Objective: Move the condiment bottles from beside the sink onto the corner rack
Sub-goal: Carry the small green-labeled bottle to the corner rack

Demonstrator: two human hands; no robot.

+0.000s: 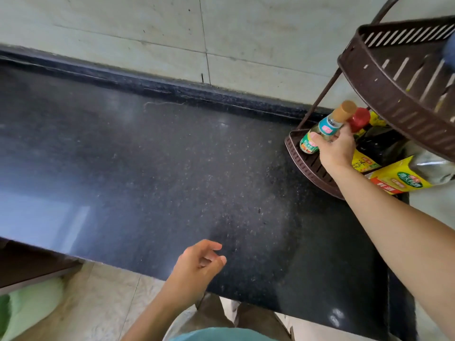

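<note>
A brown two-tier corner rack (307, 169) stands at the right end of the black counter. My right hand (334, 148) grips a small clear bottle (326, 127) with a tan cap and a green label, tilted over the left part of the lower tier. Behind it on that tier stands a dark bottle with a red cap (360, 119) and a yellow label. A yellow and orange packet (403, 178) lies at the tier's front. My left hand (200, 264) hovers over the counter's front edge, fingers loosely curled, holding nothing.
The black speckled counter (160, 168) runs left from the rack, backed by a pale tiled wall (147, 28). The rack's upper tier (394, 70) overhangs the lower one. A green cloth (27, 306) lies on the floor at the lower left.
</note>
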